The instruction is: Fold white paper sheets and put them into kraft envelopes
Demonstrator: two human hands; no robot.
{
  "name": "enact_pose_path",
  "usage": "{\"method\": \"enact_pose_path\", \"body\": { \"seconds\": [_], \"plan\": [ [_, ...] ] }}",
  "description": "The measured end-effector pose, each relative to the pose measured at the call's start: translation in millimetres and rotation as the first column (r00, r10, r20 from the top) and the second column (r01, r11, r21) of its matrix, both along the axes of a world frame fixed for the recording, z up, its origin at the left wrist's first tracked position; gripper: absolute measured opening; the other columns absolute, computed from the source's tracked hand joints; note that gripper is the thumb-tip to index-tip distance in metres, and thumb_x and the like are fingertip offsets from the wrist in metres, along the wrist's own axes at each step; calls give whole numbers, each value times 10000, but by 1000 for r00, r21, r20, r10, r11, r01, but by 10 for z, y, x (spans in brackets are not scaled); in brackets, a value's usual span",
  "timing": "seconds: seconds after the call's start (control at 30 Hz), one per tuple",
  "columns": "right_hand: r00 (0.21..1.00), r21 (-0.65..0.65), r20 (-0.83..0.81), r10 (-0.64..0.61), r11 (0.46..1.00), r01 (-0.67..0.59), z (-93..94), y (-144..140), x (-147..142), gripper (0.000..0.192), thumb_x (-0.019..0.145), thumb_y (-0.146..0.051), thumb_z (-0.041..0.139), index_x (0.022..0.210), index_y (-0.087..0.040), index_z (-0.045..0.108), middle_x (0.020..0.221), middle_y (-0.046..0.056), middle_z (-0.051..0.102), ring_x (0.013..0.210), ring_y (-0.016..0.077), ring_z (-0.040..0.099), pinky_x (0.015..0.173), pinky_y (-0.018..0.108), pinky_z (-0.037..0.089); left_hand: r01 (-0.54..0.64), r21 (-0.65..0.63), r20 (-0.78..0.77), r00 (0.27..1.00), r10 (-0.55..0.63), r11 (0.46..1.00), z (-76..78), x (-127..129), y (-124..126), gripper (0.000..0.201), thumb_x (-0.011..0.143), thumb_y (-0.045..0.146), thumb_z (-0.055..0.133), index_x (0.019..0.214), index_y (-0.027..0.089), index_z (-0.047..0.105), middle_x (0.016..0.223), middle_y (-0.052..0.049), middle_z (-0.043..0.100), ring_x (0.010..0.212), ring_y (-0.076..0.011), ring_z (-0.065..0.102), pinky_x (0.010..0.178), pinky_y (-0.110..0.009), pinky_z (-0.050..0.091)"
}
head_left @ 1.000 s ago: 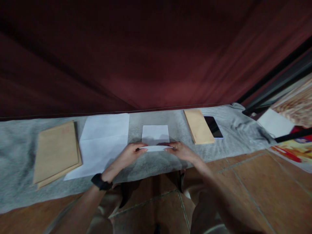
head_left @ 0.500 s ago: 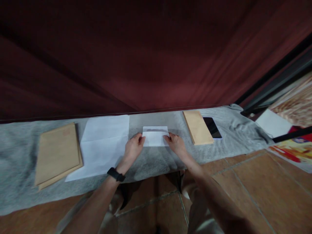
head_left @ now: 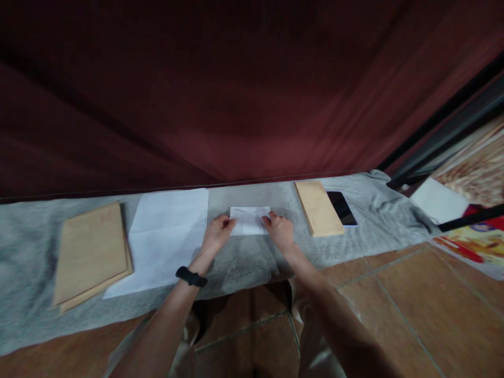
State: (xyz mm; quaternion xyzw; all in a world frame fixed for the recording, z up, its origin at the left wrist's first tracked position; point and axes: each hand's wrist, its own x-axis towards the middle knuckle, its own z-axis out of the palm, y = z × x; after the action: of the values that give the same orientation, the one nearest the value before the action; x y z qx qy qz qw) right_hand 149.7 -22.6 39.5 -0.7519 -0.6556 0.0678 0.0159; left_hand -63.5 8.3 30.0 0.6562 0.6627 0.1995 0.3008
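Observation:
A small folded sheet of white paper lies in front of me on a grey cloth. My left hand pinches its left edge, thumb on top. At the opposite edge my right hand grips the paper with thumb and fingers; the fingertips beneath are hidden. Left of my left hand are larger white sheets with a crease across them. A stack of narrow tan envelopes rests to the right of my right hand.
Large brown envelopes overlap the white sheets at the left. Partly beneath the tan envelopes lies a dark-screened phone. A dark red curtain hangs behind the cloth. Tiled floor and a printed colourful sheet show at the right.
The top flap of the folded paper has come down toward me, so the paper looks slightly shorter. My right hand has shifted a little to the left.

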Motion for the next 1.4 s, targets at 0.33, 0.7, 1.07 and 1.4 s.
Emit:
{"method": "enact_pose_path", "body": {
  "seconds": [0.33,0.7,1.07,1.4],
  "plan": [
    [995,64,1,-96,993,96,-40,46,-87,435,1082,-463,381,1277,-156,619,983,146,783,920,252,765,758,301,528,-82,-40,-80,994,79,996,-26,47,41,234,916,352,549,921,190,718,857,-53,745,801,-193,672,659,-267,426],
    [993,0,-57,-106,994,106,42,63,15,339,1058,-339,447,1202,-163,698,1025,140,783,968,236,753,807,289,526,-101,-73,-88,992,95,992,-38,46,87,233,915,335,560,953,194,741,892,-59,769,843,-203,704,679,-264,465],
    [995,10,19,-100,995,100,30,29,5,372,1072,-358,412,1176,-134,691,1027,173,768,946,257,753,783,312,535,-134,-112,-130,984,119,985,20,103,79,236,920,330,561,995,191,737,968,-80,782,895,-223,718,694,-277,477],
    [995,42,48,-86,996,84,8,0,-39,404,1083,-335,363,1237,-104,656,1009,195,761,922,262,753,777,325,534,-128,-68,-228,967,109,989,36,149,41,281,958,360,514,1059,200,721,1022,-97,780,964,-249,724,759,-304,509]
  ]
}}
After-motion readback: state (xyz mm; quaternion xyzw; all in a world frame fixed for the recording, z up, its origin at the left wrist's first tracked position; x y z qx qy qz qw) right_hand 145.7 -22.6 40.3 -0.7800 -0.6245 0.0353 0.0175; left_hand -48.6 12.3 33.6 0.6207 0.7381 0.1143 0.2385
